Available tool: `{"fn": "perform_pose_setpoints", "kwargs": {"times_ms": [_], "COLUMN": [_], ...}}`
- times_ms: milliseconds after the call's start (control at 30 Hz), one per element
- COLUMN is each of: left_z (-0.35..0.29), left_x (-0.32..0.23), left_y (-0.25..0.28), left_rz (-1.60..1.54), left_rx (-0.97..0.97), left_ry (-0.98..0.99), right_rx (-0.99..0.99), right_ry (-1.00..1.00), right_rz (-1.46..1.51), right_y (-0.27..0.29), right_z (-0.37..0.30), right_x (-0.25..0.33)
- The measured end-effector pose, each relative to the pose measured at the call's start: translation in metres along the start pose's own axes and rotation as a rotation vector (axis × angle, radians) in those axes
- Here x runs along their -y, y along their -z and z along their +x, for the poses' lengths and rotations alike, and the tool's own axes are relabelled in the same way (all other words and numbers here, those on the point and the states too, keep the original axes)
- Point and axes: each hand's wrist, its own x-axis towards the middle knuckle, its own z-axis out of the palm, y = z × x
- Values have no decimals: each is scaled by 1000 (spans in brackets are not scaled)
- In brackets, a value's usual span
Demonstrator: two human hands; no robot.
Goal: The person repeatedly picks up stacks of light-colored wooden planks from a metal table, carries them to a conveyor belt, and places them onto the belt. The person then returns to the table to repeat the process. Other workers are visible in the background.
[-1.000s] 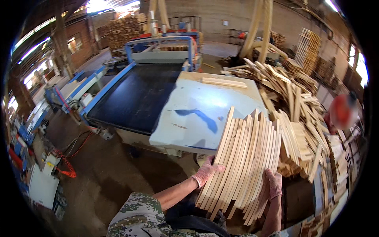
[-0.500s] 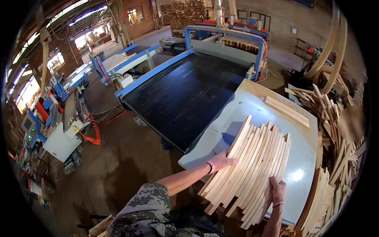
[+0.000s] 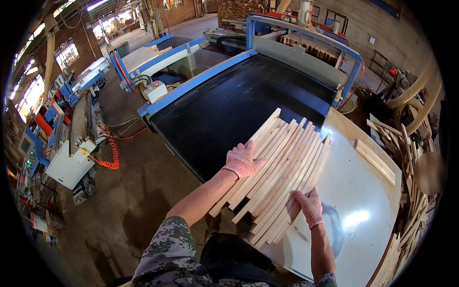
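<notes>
Between my two gloved hands is a wide row of pale wooden strips (image 3: 279, 174), lying side by side with uneven ends. My left hand (image 3: 243, 159), in a pinkish knit glove, presses against the row's left edge, thumb over the top. At the right edge, my right hand (image 3: 308, 205) grips the near part of the row, its thumb on top and its other fingers mostly hidden. The strips' far ends reach over the black conveyor belt (image 3: 229, 110); the rest overlaps the glossy pale tabletop (image 3: 356, 191).
One thicker board (image 3: 375, 161) lies at the tabletop's right edge. Loose wood offcuts (image 3: 411, 167) pile up beyond it. A blue machine frame (image 3: 306, 24) spans the belt's far end. Leftward stand a white control cabinet (image 3: 71, 165) and a coiled orange hose (image 3: 112, 148).
Both hands have carried the row of strips left and away from me, from over the pale tabletop to partly over the black belt. The view has shifted too.
</notes>
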Motion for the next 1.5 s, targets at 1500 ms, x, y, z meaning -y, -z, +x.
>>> {"fn": "perform_pose_setpoints", "kwargs": {"times_ms": [1500], "left_z": [-91], "left_x": [-52], "left_y": [-34], "left_rz": [-1032], "left_rx": [480], "left_ry": [-917], "right_rx": [-222], "right_ry": [-658], "right_rz": [351], "right_y": [-96], "right_z": [-419], "right_x": [-134]}}
